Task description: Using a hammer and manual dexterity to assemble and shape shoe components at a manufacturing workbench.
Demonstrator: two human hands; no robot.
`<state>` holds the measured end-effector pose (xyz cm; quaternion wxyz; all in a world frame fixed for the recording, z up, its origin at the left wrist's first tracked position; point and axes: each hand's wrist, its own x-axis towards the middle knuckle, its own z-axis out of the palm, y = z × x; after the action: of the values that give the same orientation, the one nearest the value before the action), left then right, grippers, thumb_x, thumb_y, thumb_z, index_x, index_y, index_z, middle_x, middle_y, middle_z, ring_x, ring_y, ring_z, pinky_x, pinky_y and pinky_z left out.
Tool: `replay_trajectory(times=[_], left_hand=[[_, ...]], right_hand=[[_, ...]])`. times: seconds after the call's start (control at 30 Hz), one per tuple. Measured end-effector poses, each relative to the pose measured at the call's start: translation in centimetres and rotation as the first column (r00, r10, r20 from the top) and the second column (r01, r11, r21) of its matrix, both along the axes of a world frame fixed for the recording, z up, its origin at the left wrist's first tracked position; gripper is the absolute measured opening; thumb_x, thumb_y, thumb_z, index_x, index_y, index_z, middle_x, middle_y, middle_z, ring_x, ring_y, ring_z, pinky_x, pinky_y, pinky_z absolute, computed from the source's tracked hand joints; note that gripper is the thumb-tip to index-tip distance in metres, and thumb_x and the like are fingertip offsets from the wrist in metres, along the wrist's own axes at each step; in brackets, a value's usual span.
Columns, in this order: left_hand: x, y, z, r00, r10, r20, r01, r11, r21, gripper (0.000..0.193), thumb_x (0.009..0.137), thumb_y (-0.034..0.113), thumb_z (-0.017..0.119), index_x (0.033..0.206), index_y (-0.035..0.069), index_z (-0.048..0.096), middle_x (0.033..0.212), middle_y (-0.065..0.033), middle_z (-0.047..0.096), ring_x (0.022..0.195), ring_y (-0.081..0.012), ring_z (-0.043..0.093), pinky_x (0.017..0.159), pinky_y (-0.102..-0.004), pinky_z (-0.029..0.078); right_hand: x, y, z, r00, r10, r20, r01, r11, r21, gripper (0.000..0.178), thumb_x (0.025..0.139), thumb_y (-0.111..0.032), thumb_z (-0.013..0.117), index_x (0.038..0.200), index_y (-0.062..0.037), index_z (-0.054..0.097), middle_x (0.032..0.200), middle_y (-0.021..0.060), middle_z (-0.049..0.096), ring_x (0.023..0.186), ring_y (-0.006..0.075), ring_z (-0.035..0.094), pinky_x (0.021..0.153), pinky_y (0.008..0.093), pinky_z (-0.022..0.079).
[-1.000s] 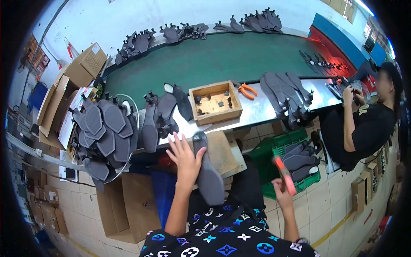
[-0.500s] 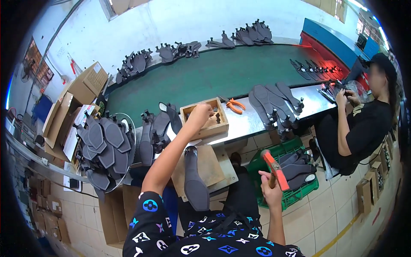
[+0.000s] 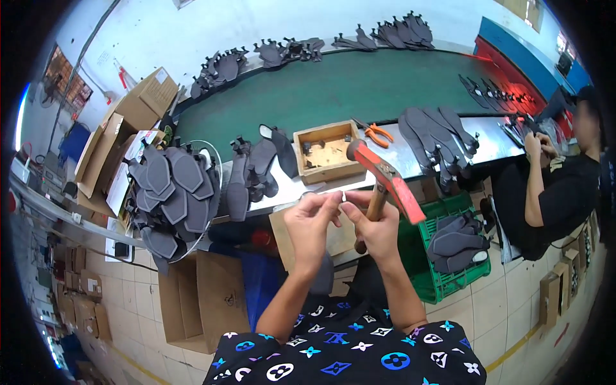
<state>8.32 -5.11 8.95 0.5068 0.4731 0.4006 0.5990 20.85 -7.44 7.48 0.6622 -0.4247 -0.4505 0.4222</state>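
L hand (image 3: 311, 221): thumb + fingers pressed together, prob. pinching a tiny pale piece (image 3: 344, 196) that sits btwn both hands' fingertips; too small to ID, & can't tell which hand bears it. R hand (image 3: 375, 228): thumb + index reach to the same piece, rest of hand wrapped round the hammer (image 3: 387, 172), whose red head sticks up above the knuckles, tilted fwd-left to back-right.

Handling (judged): piece v. light, prob. stiff, easy to drop, so fingertip pinch at its edges only. Hammer top-heavy, rigid; wood handle should grip OK, best held low, away from head. Grey shoe sole (image 3: 324, 276), partly hidden below & btwn the hands, looks flat, light, a bit bendy; take it by the side edges.

Nearby: wooden box (image 3: 333, 173) w/ small dark bits just ahead of both hands, on the counter (image 3: 494, 144); orange pliers (image 3: 377, 133) ahead of R hand; green crate (image 3: 417, 276) to its right.
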Motion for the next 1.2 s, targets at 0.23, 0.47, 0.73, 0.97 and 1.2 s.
replay_trajectory(times=[0.23, 0.47, 0.73, 0.97, 1.2], left_hand=[[-5.6, 1.8, -4.7, 0.875, 0.123, -0.468, -0.100, 0.992, 0.075, 0.021, 0.088, 0.020, 0.077, 0.093, 0.000, 0.073, 0.085, -0.0070, 0.071, 0.072, -0.0128, 0.062, 0.066, -0.0285, 0.050], [-8.8, 6.2, -8.8, 0.724, 0.129, -0.678, 0.126, 0.941, 0.314, 0.030, 0.079, 0.020, 0.081, 0.100, 0.000, 0.072, 0.098, -0.0136, 0.071, 0.092, -0.0280, 0.067, 0.083, -0.0368, 0.050], [-9.3, 4.3, -9.7, 0.733, 0.170, -0.659, 0.082, 0.939, 0.333, 0.023, 0.070, 0.013, 0.080, 0.088, 0.001, 0.072, 0.087, -0.0117, 0.071, 0.085, -0.0293, 0.067, 0.078, -0.0382, 0.050], [-9.2, 4.2, -9.7, 0.713, 0.274, -0.645, 0.059, 0.893, 0.445, 0.022, 0.069, 0.013, 0.079, 0.087, 0.001, 0.071, 0.082, -0.0125, 0.068, 0.082, -0.0326, 0.065, 0.076, -0.0428, 0.048], [-9.9, 4.6, -9.6, 0.768, 0.111, -0.631, 0.127, 0.939, 0.320, 0.026, 0.069, 0.008, 0.081, 0.090, 0.000, 0.070, 0.084, -0.0165, 0.069, 0.079, -0.0331, 0.067, 0.073, -0.0421, 0.051]], right_hand=[[-1.2, 1.3, -3.0, 0.998, -0.058, 0.035, 0.053, 0.990, 0.128, 0.017, 0.090, -0.004, 0.073, 0.105, 0.0029, 0.069, 0.087, 0.0062, 0.067, 0.049, 0.0042, 0.051, 0.043, 0.0191, 0.037], [-1.0, 4.7, -2.2, 0.938, 0.215, 0.271, -0.193, 0.975, -0.105, 0.022, 0.090, -0.009, 0.072, 0.108, 0.0017, 0.069, 0.089, 0.0036, 0.068, 0.065, 0.0039, 0.055, 0.056, 0.0214, 0.043], [-2.5, 6.8, -5.1, 0.757, 0.351, 0.551, -0.397, 0.917, -0.039, 0.024, 0.082, -0.004, 0.071, 0.104, 0.0019, 0.065, 0.091, 0.0119, 0.068, 0.077, 0.0257, 0.064, 0.072, 0.0327, 0.050], [-2.4, 6.0, -4.0, 0.611, 0.167, 0.774, -0.417, 0.899, 0.136, 0.025, 0.075, 0.002, 0.068, 0.100, -0.0001, 0.064, 0.104, 0.0152, 0.067, 0.094, 0.0375, 0.065, 0.082, 0.0400, 0.052], [-2.9, 5.7, -3.0, 0.577, 0.198, 0.792, -0.403, 0.913, 0.065, 0.025, 0.074, 0.006, 0.068, 0.098, 0.0033, 0.062, 0.104, 0.0163, 0.066, 0.096, 0.0374, 0.064, 0.083, 0.0383, 0.051]])
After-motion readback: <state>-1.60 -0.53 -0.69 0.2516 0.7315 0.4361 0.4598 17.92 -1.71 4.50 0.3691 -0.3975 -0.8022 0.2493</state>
